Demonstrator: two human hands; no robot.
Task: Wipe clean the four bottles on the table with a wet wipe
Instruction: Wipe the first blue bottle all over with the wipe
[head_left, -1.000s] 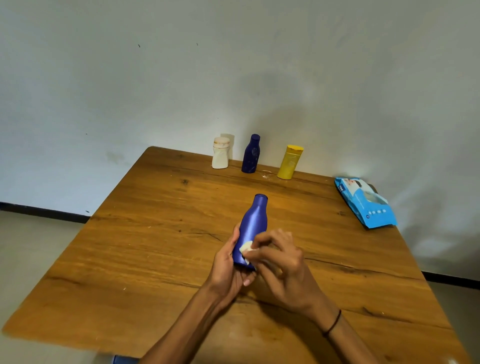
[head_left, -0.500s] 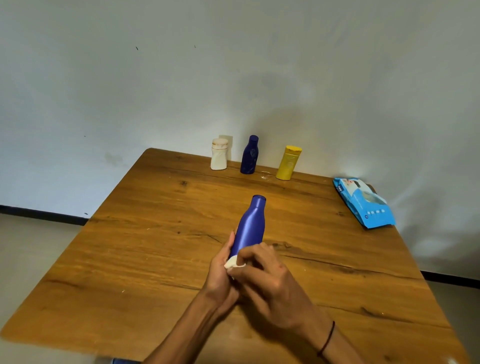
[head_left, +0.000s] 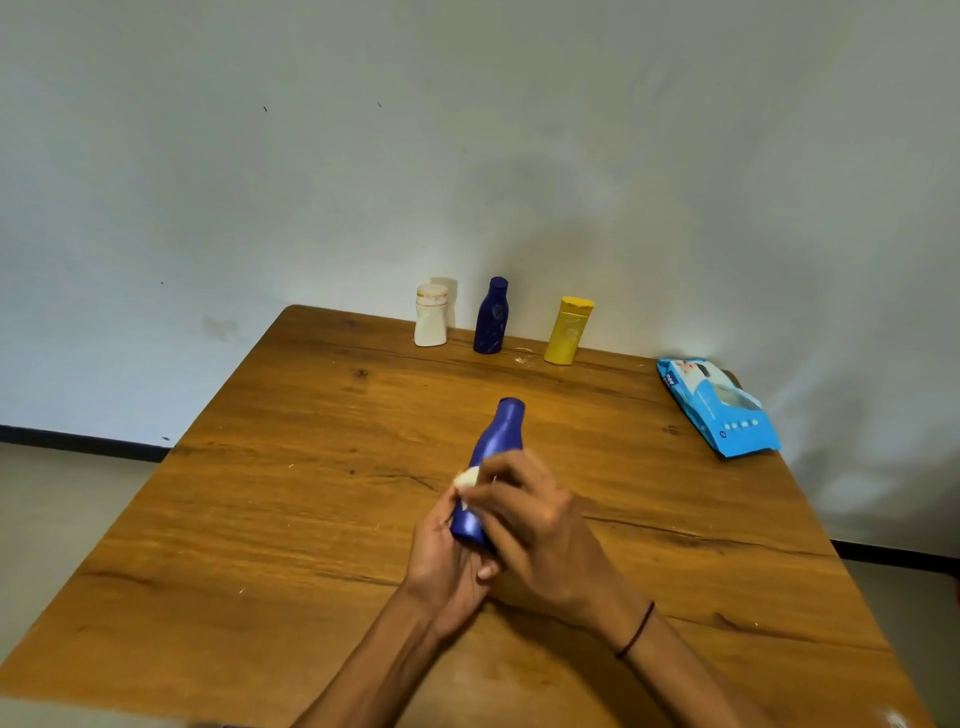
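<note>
Four bottles counted on the wooden table (head_left: 311, 467); one in hand.

**A:** Status of the held one?

**B:** Large blue bottle (head_left: 498, 441) is tilted, cap pointing away, over the table's middle. Left hand (head_left: 447, 551) has its fingers clamped round the base. Right hand (head_left: 540, 525) has its fingertips pinched together on a wadded white wet wipe (head_left: 466, 477), pressed to the bottle's left flank. Step in hand: wiping bottle one, lower body.

**A:** The rest?

**B:** White bottle (head_left: 430, 322), small dark blue bottle (head_left: 491, 317) and yellow bottle (head_left: 567, 331) stand upright in a row at the far edge, apart from each other. All capped; contents not visible. Blue wet-wipe pack (head_left: 719, 410) lies flat at the right edge; whether its flap is open, cannot tell.

**A:** Next move?

**B:** Judgement: turn the bottle in the left hand to reach the neck and far side, then set it down and fetch another.
</note>
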